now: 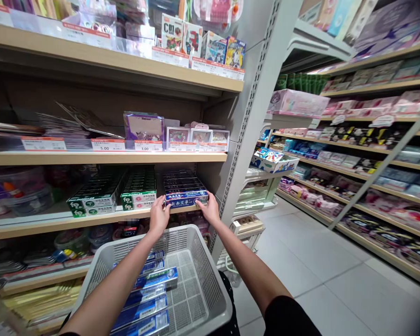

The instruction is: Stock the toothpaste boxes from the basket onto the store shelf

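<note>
A row of dark blue toothpaste boxes stands on the lower shelf, with two boxes stacked at its front edge. My left hand grips the left end of the front boxes, fingers bent around the corner. At the right end, my right hand presses with thumb and fingers, so the boxes sit between both hands. Below my forearms is a grey plastic basket. Several blue toothpaste boxes lie along its left side, one with a green-and-blue front resting across the others.
Green-and-white boxes fill two rows left of the blue ones. A shelf with price tags runs above the hands. The grey upright post rises close to my right hand. An aisle floor and stocked shelves extend rightward.
</note>
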`<move>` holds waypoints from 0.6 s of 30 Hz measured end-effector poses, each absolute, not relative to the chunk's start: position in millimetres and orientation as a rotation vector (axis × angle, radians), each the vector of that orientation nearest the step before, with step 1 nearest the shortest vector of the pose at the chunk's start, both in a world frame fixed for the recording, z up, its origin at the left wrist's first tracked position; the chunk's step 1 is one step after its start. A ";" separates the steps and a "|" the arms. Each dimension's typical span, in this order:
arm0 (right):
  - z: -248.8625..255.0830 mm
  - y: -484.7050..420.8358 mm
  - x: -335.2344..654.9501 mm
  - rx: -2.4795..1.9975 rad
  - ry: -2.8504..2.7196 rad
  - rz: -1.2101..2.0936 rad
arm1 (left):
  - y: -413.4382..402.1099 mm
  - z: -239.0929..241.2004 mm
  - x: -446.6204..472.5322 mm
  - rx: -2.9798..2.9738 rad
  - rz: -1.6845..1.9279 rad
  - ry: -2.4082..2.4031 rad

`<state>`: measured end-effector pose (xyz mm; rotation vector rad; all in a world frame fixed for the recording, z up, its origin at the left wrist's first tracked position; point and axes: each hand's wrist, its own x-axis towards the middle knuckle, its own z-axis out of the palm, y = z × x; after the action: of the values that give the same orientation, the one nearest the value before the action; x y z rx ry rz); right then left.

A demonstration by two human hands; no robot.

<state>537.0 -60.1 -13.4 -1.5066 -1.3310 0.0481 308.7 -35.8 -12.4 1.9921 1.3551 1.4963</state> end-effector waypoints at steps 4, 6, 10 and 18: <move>-11.7 -54.2 541.0 -1.487 -1.333 0.072 | -31.3 -14.7 314.8 1.996 1.482 1.405; -11.0 -49.9 544.5 -1.504 -1.322 0.115 | -27.0 -16.7 318.2 2.001 1.484 1.418; -10.5 -37.7 551.4 -1.570 -1.298 0.201 | -15.3 -19.2 323.3 2.020 1.464 1.458; -12.7 -21.4 550.6 -1.652 -1.284 0.175 | -5.9 -10.3 329.7 2.136 1.314 1.624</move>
<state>550.6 -21.4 -12.7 -1.6525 -1.2844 0.1755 329.7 -5.9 -10.3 2.1355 1.6241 1.3137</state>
